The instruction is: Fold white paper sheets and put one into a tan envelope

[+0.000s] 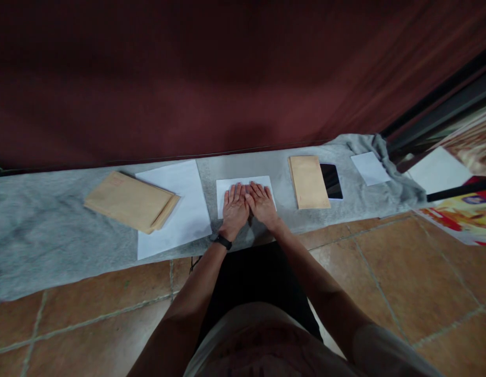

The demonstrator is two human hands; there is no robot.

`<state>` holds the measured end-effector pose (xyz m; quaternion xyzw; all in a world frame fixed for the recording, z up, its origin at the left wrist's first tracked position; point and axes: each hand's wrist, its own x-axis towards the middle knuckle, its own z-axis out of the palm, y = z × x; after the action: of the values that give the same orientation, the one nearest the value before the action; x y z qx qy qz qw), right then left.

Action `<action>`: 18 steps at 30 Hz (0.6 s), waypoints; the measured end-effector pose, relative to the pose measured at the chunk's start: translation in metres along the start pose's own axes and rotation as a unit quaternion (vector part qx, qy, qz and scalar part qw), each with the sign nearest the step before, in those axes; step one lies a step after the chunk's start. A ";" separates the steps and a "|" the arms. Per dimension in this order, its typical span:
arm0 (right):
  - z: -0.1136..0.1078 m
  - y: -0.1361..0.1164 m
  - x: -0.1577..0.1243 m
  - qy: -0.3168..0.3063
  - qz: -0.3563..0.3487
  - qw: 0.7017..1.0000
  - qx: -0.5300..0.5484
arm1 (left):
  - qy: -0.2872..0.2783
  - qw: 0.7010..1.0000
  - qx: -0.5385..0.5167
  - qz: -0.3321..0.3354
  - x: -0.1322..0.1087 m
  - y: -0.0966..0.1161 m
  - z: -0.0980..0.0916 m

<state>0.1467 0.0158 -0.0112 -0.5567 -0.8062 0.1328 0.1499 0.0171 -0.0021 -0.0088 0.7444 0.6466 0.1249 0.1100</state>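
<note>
A white sheet of paper, folded or cut small, lies flat on the grey cloth in front of me. Both hands press on it side by side. My left hand, with a black band on its wrist, rests palm down with fingers stretched out over the paper. Beside it, my right hand lies flat too, its thumb close to the left hand. The hands cover much of the sheet's middle and lower part.
Left of the hands, a stack of brown envelopes overlaps larger white paper. To the right are more brown envelopes, a dark phone or tablet and a white sheet. Grey cloth covers the narrow surface before a dark red curtain.
</note>
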 end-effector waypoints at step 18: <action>0.004 0.023 -0.007 0.036 0.083 0.995 -0.036 | 0.068 0.991 -0.014 -0.114 -0.001 -0.021 0.000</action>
<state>0.1668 0.0169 -0.0241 -0.6309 -0.7558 0.0949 0.1473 -0.0024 -0.0001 -0.0158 0.6539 0.7317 0.1707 0.0896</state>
